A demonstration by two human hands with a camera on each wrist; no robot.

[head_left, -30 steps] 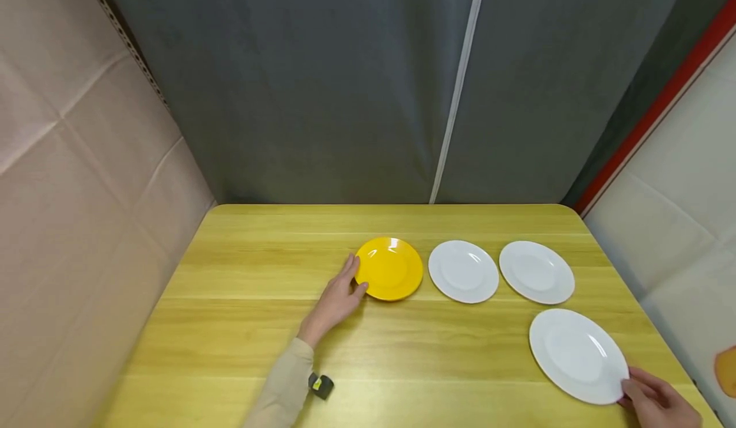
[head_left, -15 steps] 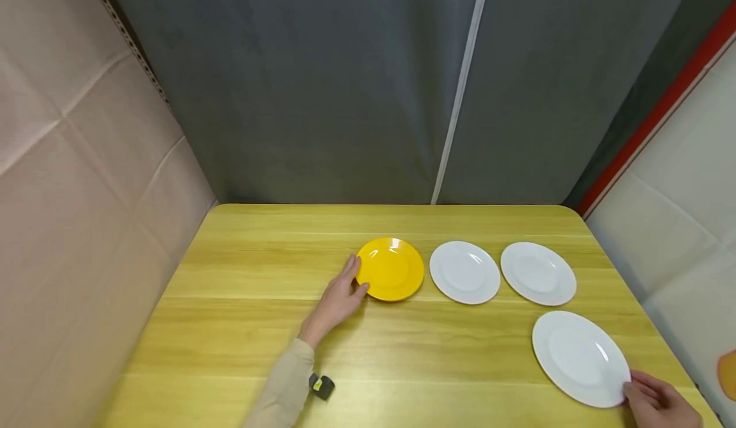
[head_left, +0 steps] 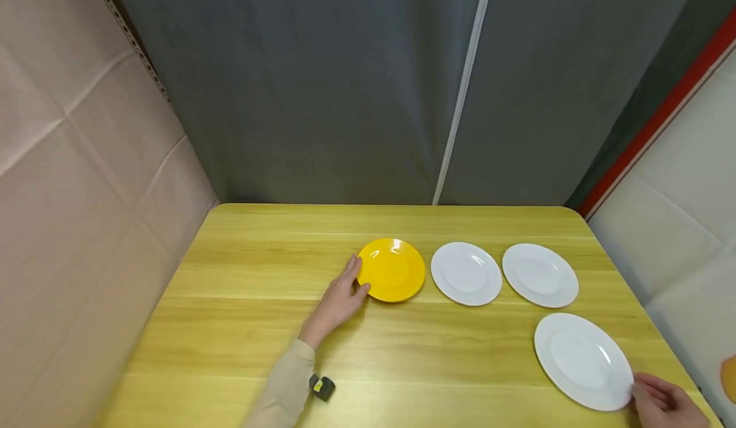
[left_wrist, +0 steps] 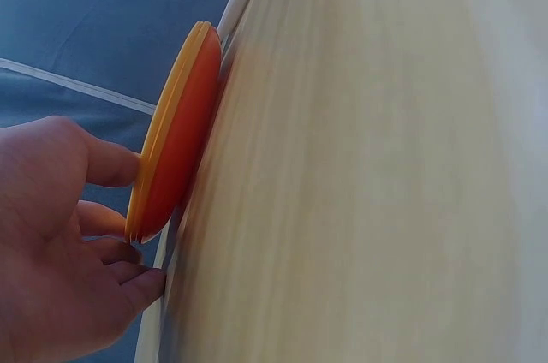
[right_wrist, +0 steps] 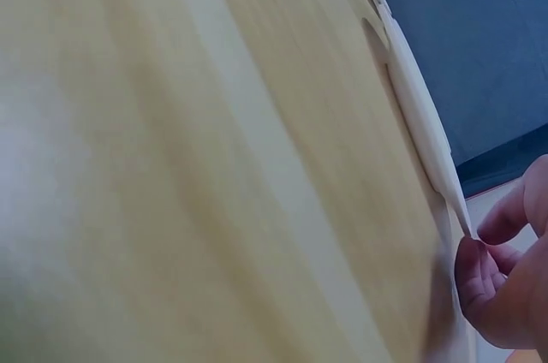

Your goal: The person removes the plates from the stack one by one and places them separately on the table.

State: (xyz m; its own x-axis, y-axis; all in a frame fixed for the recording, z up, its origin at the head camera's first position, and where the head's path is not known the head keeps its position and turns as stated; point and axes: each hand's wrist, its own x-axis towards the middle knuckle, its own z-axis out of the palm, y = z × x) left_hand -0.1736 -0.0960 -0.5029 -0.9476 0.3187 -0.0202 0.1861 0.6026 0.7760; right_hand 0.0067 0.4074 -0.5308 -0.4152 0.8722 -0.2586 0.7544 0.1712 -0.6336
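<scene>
The yellow plate [head_left: 391,270] lies near the middle of the table in the head view. My left hand [head_left: 335,303] reaches to its left edge, with fingers and thumb spread along the rim. In the left wrist view the yellow-orange plate [left_wrist: 175,136] appears edge-on, and lines along its rim leave unclear whether it is one plate or a stack. At the front right, my right hand [head_left: 667,399] pinches the near right rim of a large white plate [head_left: 583,361]. Seen from the right wrist, thumb and fingers of the right hand [right_wrist: 509,264] meet at that rim.
Two smaller white plates, a left one [head_left: 466,273] and a right one [head_left: 540,275], lie in a row right of the yellow plate. The wooden table [head_left: 230,326] ends at a grey curtain [head_left: 322,96]. Pale cloth walls [head_left: 86,223] stand on both sides.
The whole scene shifts very slightly in the head view. Both hands stay at the same plates, and no plate visibly changes place on the table.
</scene>
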